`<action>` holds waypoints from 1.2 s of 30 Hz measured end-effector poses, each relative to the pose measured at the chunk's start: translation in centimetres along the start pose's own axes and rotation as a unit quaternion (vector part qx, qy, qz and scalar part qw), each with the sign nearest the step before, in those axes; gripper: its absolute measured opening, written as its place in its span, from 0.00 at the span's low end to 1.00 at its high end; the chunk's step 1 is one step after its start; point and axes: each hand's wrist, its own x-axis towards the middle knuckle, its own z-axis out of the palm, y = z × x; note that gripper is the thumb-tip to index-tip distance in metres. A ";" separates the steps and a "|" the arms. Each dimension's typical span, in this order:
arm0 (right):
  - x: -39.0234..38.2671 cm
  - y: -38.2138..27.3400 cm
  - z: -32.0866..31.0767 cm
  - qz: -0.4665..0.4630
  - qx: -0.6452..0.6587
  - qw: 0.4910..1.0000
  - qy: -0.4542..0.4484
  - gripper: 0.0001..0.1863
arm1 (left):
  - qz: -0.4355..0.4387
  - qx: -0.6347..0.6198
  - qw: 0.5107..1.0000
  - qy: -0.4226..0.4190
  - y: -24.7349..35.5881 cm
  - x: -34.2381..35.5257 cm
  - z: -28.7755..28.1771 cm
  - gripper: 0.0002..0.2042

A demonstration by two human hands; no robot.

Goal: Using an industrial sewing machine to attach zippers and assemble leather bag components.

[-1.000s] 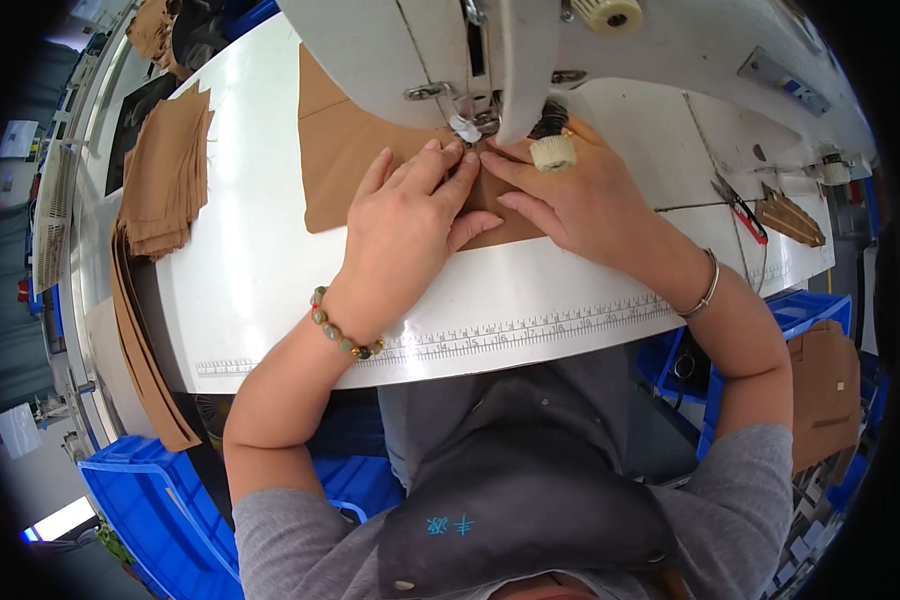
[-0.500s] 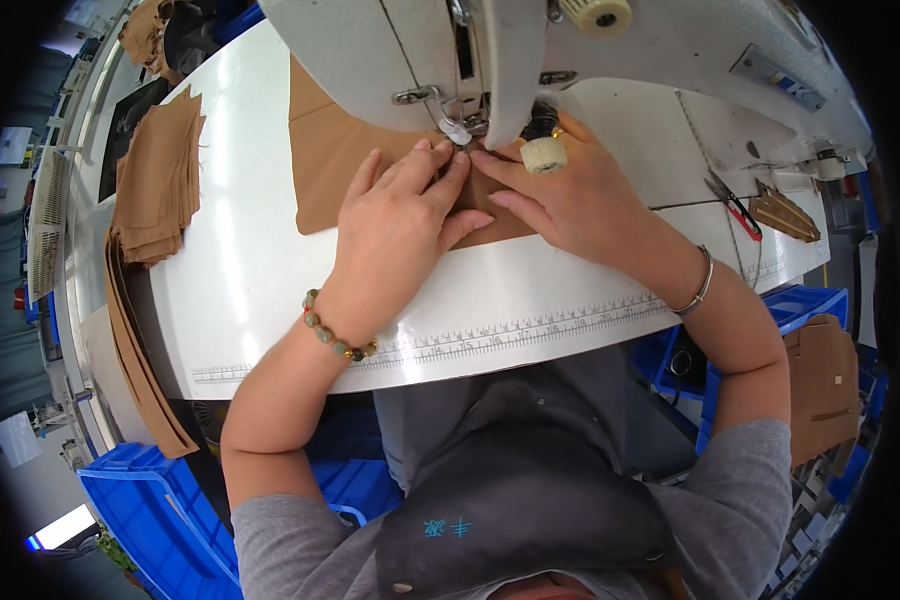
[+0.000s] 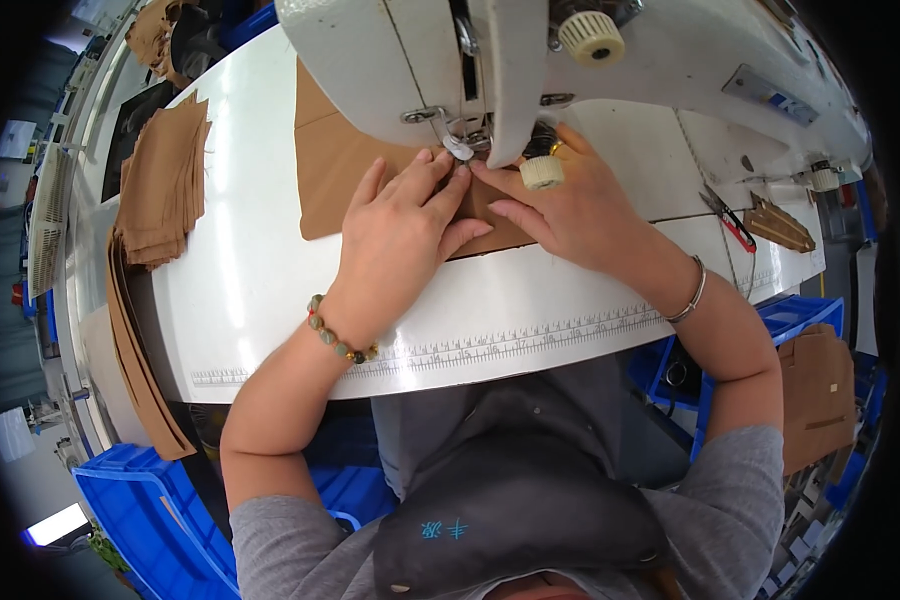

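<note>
A brown piece of fabric (image 3: pixel 332 185) lies on the white table under the needle area of a sewing machine (image 3: pixel 670 75). My left hand (image 3: pixel 395 225) rests flat on this fabric, its fingertips close in front of the presser foot (image 3: pixel 459 147). From the other side, my right hand (image 3: pixel 590 215) reaches in with its index fingertip beside the left fingertips. Its thumb is stretched out over the fabric, apart from the index finger. A cream knob (image 3: pixel 542 172) and the machine partly cover my right fingers. The fabric edge right under the fingertips is hidden.
A stack of brown fabric pieces (image 3: pixel 165 185) lies at the left, with long brown strips (image 3: pixel 140 360) hanging over the edge. Thread snips (image 3: pixel 730 222) and a brown template-like piece (image 3: pixel 778 225) lie at the right. Blue bins (image 3: pixel 150 510) stand below, and a printed ruler (image 3: pixel 490 350) runs along the front edge.
The whole view has shifted slightly, with the machine appearing a little lower. Both hands keep nearly the same place on the fabric; the right fingers sit a touch closer to the knob.
</note>
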 end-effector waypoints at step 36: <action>-6.1 3.5 -16.7 0.002 -0.148 0.970 0.193 0.13 | -0.001 -0.018 1.000 -0.001 0.0 -0.7 -0.5 0.27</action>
